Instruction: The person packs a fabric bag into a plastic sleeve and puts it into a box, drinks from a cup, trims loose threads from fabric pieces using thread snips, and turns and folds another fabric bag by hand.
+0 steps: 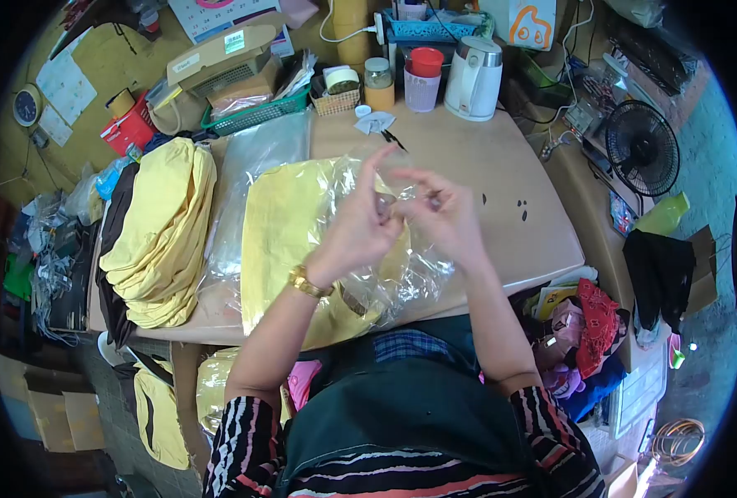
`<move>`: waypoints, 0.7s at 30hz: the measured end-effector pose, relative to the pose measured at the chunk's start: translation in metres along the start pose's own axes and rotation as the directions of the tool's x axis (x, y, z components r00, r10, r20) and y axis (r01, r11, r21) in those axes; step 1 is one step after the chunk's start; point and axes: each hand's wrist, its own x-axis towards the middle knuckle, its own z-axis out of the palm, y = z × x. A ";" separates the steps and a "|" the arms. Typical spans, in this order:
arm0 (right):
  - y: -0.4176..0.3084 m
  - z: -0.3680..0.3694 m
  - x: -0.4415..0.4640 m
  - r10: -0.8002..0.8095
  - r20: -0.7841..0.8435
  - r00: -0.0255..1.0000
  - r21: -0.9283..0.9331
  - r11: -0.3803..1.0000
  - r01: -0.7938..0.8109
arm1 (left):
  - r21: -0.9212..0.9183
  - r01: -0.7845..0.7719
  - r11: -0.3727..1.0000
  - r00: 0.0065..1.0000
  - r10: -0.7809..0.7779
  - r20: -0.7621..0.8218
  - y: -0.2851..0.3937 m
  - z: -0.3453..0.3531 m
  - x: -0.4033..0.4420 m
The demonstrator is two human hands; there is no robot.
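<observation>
Both of my hands are raised over the table, close together, above a folded yellow cloth (281, 224). A crinkled clear plastic bag (418, 278) lies over the cloth's right part and reaches up around my fingers. My left hand (364, 212) has its index finger pointing up, with the thumb and other fingers pinched on the plastic. Facing it, my right hand (443, 212) pinches the plastic too, thumb and fingertips near my left thumb. A gold bracelet (308, 281) is on my left wrist.
Left of the cloth lie flat clear plastic sheets (265, 153) and a tall stack of yellow cloths (161, 236). Along the back stand a green basket (260, 114), jars (378, 83), a cup (421, 90) and a white kettle (473, 79). A black fan (642, 148) stands right.
</observation>
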 end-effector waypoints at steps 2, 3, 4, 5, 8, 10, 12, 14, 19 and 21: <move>0.022 0.009 -0.001 -0.095 -0.022 0.995 0.002 0.995 0.095 | -0.194 -0.162 0.968 0.987 0.156 -0.046 -0.026 0.025 0.000; 0.028 0.013 0.000 -0.193 -0.033 0.981 0.003 0.981 0.193 | -0.194 -0.168 0.967 0.986 0.163 -0.042 -0.023 0.025 -0.001; 0.031 0.014 0.000 -0.207 -0.058 0.977 0.027 0.977 0.209 | -0.203 -0.073 0.976 0.997 0.067 -0.036 -0.020 0.024 -0.003; 0.031 0.012 -0.002 -0.212 -0.063 0.975 0.025 0.976 0.214 | -0.210 0.022 0.977 0.999 -0.029 -0.029 -0.015 0.023 -0.005; 0.032 -0.002 -0.001 -0.098 -0.180 0.979 -0.083 0.993 0.084 | 0.629 -0.196 0.752 0.975 0.216 0.046 -0.004 0.001 -0.022; 0.043 -0.015 0.005 -0.089 -0.206 0.975 -0.093 0.993 0.071 | 0.521 -0.216 0.825 0.973 0.226 0.046 -0.006 -0.004 -0.029; 0.050 -0.010 0.008 -0.363 -0.308 0.879 -0.363 0.899 0.244 | 0.405 -0.230 0.885 0.972 0.231 0.047 -0.012 -0.003 -0.030; 0.049 0.000 0.006 -0.621 -0.316 0.717 -0.615 0.710 0.343 | 0.454 -0.198 0.869 0.975 0.223 0.000 -0.025 0.001 -0.029; 0.032 0.018 -0.009 -0.538 0.055 0.841 -0.754 0.530 0.389 | 0.397 -0.197 0.897 0.975 0.222 -0.017 -0.008 0.003 -0.032; 0.042 0.009 0.000 -0.394 0.097 0.914 -0.756 0.568 0.325 | 0.461 -0.246 0.853 0.968 0.235 0.082 -0.009 0.000 -0.036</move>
